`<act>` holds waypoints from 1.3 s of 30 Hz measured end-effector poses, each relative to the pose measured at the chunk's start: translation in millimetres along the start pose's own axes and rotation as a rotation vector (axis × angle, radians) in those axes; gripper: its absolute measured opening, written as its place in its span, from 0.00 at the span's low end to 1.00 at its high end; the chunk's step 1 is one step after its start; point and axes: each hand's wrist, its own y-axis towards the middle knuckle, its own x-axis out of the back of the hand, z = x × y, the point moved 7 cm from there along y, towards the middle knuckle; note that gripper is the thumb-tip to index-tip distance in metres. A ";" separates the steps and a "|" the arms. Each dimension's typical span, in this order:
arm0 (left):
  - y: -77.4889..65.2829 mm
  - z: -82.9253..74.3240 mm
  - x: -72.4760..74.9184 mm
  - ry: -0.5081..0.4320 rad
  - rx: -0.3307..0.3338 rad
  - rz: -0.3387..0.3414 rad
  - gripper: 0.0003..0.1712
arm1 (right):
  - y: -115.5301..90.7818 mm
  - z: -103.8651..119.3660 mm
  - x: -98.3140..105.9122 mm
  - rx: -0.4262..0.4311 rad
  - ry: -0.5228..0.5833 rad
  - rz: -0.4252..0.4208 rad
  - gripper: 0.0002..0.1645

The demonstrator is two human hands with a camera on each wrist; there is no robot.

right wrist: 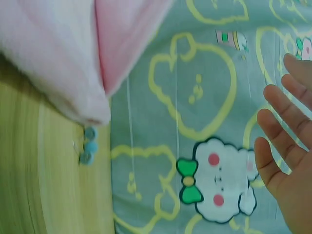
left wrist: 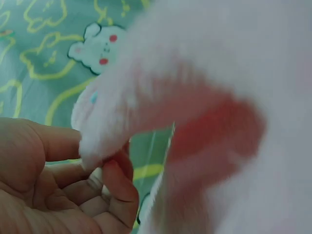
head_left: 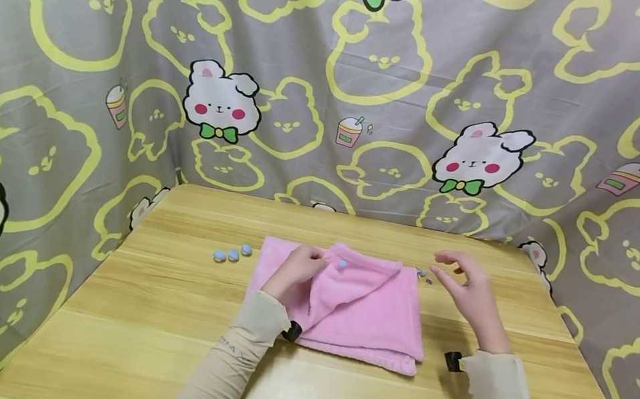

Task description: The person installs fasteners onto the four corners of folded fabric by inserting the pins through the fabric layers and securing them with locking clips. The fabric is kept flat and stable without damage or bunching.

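Note:
A folded pink fleece cloth (head_left: 365, 313) lies on the table with its upper layer lifted into a raised flap. My left hand (head_left: 302, 264) pinches the edge of that flap between thumb and fingers; the left wrist view shows the pinched cloth (left wrist: 105, 134) close up. On the flap sits a small round blue piece (head_left: 342, 264), just right of the left fingers. My right hand (head_left: 468, 290), fingers spread and holding nothing, hovers off the cloth's right side. Several small blue round pieces (right wrist: 90, 146) lie by the cloth's corner, one with a thin pin-like part.
Three round blue pieces (head_left: 233, 255) lie in a row left of the cloth. A wooden table (head_left: 114, 334) carries everything. Behind and at both sides hangs a grey curtain (head_left: 299, 176) with cartoon figures, close to the table's far edge.

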 end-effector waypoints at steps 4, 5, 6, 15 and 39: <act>1.0 12.3 1.2 -0.015 0.055 0.028 0.12 | -0.8 -12.5 11.0 -0.060 -0.009 -0.028 0.14; 1.2 15.2 1.2 -0.024 0.073 0.032 0.12 | -1.2 -15.2 13.1 -0.070 -0.017 -0.034 0.14; 1.2 17.4 1.2 -0.031 0.092 0.035 0.12 | -1.7 -18.1 14.7 -0.082 -0.023 -0.037 0.14; 0.4 24.5 -0.4 -0.201 0.213 0.066 0.11 | -6.2 -36.5 25.4 -0.171 -0.058 -0.043 0.12; -35.5 -64.4 24.3 0.052 -0.082 0.027 0.15 | -6.4 -106.3 -50.2 -0.164 -0.153 0.613 0.18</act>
